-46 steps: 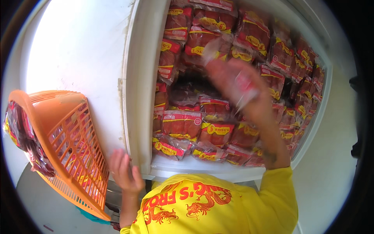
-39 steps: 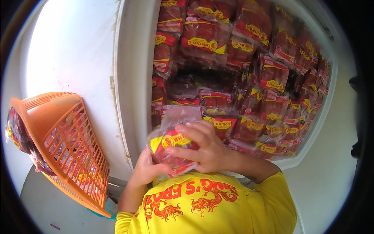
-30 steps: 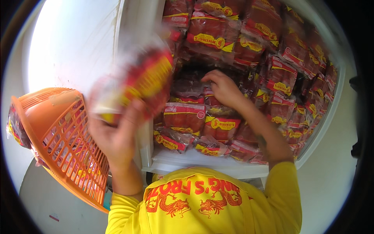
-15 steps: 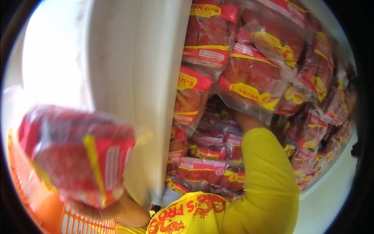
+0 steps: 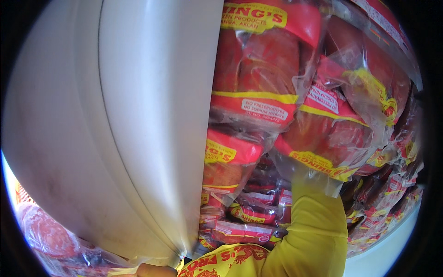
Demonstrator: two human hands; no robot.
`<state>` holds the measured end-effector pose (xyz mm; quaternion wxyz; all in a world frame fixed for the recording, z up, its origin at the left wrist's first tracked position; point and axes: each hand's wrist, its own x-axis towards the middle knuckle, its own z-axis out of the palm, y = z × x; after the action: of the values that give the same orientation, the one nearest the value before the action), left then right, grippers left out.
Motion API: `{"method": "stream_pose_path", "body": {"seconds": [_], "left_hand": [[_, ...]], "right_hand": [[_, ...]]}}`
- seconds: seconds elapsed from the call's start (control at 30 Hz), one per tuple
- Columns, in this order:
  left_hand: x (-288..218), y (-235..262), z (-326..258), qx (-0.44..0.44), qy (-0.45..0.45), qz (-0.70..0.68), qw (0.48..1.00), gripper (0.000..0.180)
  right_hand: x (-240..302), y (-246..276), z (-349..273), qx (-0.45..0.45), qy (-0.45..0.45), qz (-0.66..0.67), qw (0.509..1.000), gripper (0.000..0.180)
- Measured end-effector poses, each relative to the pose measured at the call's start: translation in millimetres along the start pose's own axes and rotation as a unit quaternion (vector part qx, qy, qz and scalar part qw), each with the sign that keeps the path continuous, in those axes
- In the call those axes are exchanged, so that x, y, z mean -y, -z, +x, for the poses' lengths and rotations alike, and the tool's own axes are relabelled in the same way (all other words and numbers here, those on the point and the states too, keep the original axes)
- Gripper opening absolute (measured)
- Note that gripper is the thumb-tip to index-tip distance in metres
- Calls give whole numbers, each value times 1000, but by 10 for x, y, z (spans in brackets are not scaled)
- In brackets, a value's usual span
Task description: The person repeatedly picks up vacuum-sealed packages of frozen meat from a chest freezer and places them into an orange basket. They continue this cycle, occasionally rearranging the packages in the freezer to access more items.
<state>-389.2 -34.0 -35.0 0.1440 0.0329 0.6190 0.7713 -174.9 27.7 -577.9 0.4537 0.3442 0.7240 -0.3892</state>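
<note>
At the bottom edge only a sliver of my left hand (image 5: pixel 158 270) shows, its fingers hidden. It meets the clear plastic of a pack of reddish meat (image 5: pixel 50 235) at the lower left; whether it grips the pack is hidden. My right arm in a yellow sleeve (image 5: pixel 318 217) reaches up into the stacked packs. My right hand is out of sight behind a red-and-yellow meat pack (image 5: pixel 330 131), whose plastic edge overlaps the sleeve.
A white freezer wall (image 5: pixel 157 115) curves down the left side. More packs are piled inside, including a large one (image 5: pixel 258 64) above and several lower down (image 5: pixel 244 231). A pale rim (image 5: pixel 397 249) curves at the lower right. An orange basket edge (image 5: pixel 22 194) peeks out far left.
My view has moved closer to the stacked packs. The pack in my left hand has dropped to the lower left, partly behind the white wall. My right arm's wrist has become covered.
</note>
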Motion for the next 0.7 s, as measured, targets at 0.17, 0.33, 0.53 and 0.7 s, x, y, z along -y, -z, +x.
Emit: {"method": "stream_pose_path", "body": {"seconds": [0.17,0.33,0.53,0.7], "left_hand": [[47,-34,-8,0,-4,6,1000,55],[80,-49,-10,3,-9,10,1000,54],[102,-57,-9,1,-12,15,1000,53],[117,-66,-7,-1,-12,17,1000,52]], "right_hand": [[-27,-50,57,-9,-7,11,1000,37],[-34,-73,112,-15,-12,20,1000,37],[-49,-98,135,-20,-13,23,999,38],[-61,-139,141,-23,-14,22,999,39]]}}
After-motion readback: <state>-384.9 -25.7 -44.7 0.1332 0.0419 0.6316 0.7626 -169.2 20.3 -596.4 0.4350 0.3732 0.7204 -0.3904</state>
